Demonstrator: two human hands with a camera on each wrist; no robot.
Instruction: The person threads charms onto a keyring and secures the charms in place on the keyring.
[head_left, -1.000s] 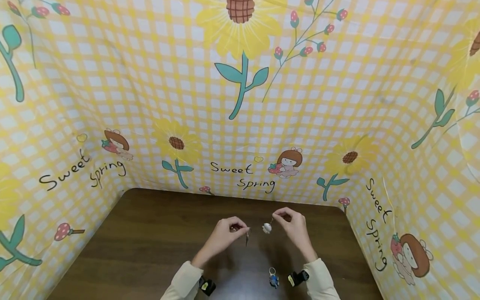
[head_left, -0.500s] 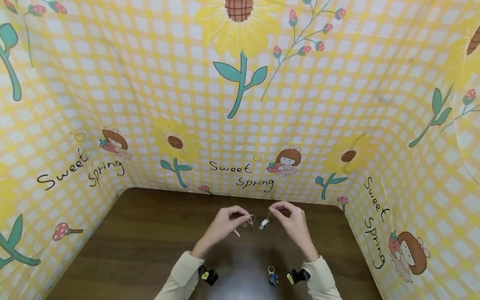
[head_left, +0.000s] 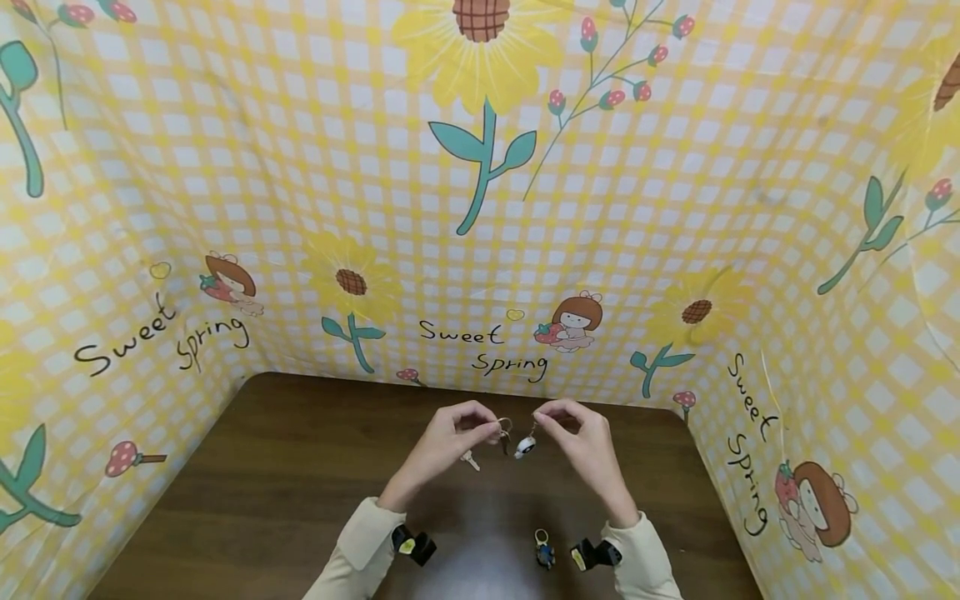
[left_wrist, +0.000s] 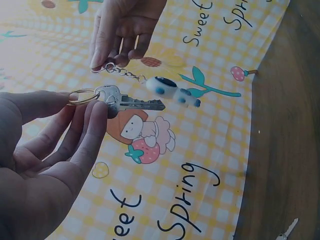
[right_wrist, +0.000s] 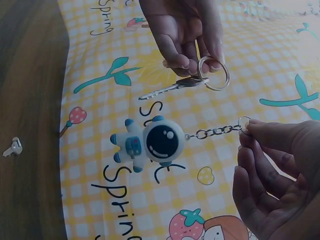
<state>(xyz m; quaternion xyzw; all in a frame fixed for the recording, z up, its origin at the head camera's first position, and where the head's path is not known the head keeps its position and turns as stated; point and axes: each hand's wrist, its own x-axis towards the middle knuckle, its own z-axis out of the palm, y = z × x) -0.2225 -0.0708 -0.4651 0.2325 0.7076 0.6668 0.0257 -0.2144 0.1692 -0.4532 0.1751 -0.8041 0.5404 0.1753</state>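
Observation:
My left hand [head_left: 457, 433] pinches a metal key ring [right_wrist: 214, 73] between thumb and fingers. A silver key [left_wrist: 134, 103] hangs from that ring. Opposite, the thumb and fingertip of my right hand [head_left: 581, 429] pinch the small end ring [right_wrist: 244, 125] of a chain [right_wrist: 216, 132]. From this chain dangles a white and blue astronaut keychain [right_wrist: 150, 141] with a dark visor. The two hands are close together above the table, and the key ring and chain ring are apart. Another key [head_left: 470, 460] lies on the table below my left hand.
A blue figure keychain [head_left: 545, 553] with its own ring lies on the brown wooden table [head_left: 300, 500], near the right wrist camera [head_left: 595, 553]. A yellow checked cloth [head_left: 480, 283] with printed flowers surrounds the table on the back and sides.
Both hands have risen slightly away from the body, and the right has shifted a little left. The key ring has turned and shows its loop, and the loose key has come into view.

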